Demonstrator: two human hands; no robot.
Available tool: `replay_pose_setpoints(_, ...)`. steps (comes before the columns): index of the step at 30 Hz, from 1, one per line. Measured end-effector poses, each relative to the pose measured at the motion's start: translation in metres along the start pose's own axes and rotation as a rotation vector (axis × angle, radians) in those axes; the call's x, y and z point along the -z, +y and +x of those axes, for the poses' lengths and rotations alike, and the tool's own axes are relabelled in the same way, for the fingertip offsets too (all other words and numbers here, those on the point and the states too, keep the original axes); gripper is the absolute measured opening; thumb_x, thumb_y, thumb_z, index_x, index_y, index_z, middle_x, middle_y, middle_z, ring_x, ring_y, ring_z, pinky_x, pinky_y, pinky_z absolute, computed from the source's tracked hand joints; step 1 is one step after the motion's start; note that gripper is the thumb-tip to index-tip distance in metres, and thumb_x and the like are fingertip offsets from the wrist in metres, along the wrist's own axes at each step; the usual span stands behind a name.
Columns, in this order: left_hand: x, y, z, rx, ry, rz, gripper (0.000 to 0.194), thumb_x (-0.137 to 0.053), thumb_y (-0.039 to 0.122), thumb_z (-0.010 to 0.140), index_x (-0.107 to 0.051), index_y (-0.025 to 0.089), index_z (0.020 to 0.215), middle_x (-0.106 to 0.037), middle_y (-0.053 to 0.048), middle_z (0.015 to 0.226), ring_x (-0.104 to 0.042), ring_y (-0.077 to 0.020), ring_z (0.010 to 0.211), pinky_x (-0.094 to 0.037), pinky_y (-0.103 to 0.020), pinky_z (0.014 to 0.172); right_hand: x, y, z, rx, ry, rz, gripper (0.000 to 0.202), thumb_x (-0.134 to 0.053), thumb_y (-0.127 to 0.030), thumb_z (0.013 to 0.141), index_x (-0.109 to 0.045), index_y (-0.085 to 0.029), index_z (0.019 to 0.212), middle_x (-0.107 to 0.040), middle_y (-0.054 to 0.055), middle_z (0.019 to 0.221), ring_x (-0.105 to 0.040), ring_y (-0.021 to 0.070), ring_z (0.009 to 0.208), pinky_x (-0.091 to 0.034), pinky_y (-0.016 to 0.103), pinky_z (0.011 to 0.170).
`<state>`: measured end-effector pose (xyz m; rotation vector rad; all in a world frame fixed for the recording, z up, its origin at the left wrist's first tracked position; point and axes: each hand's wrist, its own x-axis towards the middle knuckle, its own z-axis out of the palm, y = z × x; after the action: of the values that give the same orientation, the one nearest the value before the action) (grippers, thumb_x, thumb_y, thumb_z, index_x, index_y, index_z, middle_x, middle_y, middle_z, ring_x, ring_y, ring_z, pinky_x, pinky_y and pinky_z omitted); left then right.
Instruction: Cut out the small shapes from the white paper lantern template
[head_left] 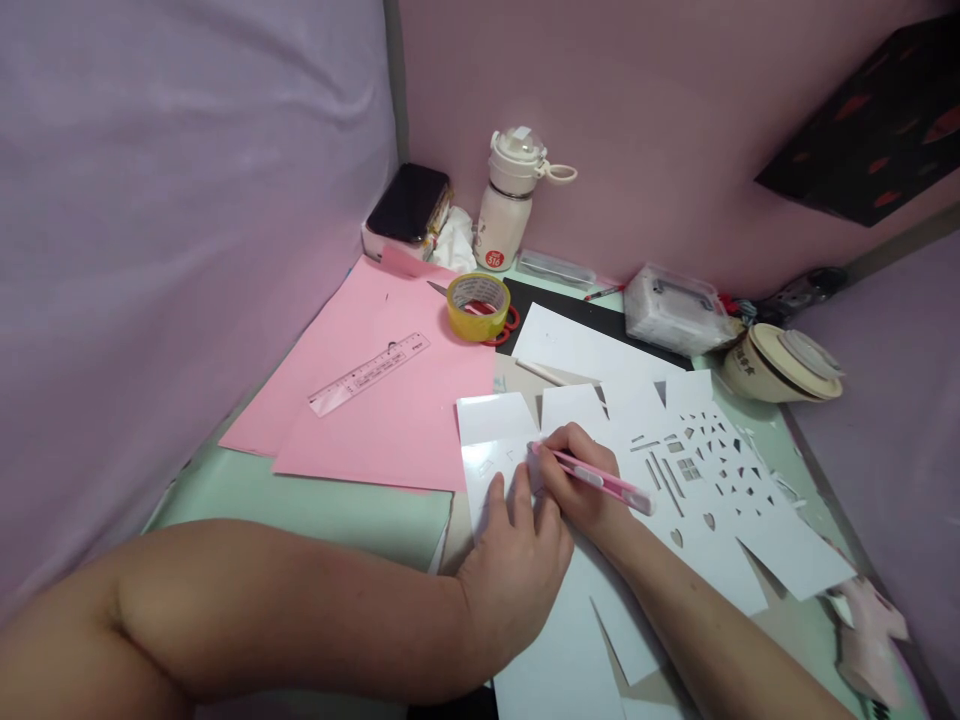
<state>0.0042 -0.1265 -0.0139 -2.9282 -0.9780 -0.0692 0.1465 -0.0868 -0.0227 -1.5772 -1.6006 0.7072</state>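
My right hand (581, 480) grips a slim pink craft knife (604, 478), its tip down on a white card sheet (487, 420) that bears small drawn outlines. Flat on the same sheet lies my left hand (521, 550), fingers spread, just left of the knife tip. To the right the white card (701, 540) is pierced with many small cut-outs: slits, hearts, a window shape and little chips. Slits and notches also run in from the card's edges. My right hand partly covers the card beneath it.
Pink sheets (382, 420) with a clear ruler (369, 374) lie left. Behind are a tape roll (478, 308) over red-handled scissors (512, 325), a white bottle (504, 215), a phone (409, 203) on a box, a clear case (679, 310) and a lidded bowl (780, 365). A pink glue gun (870, 640) lies right.
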Motion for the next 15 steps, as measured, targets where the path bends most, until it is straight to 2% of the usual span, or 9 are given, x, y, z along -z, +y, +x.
replay_pose_setpoints(15,0.0015,-0.0008,0.0018,-0.007,-0.042,-0.011,0.046,-0.057,0.031,0.089,-0.061,0.011,0.13,-0.058,-0.02,0.135,-0.048,-0.0449,0.13,-0.041,-0.061,0.102,-0.0019,0.0015,-0.0018,0.011,0.002,-0.033,0.023,-0.056,-0.029,0.088,-0.043,-0.022,0.07,-0.052,-0.003,0.059,-0.046,0.0112,0.053,-0.036,0.024,0.05)
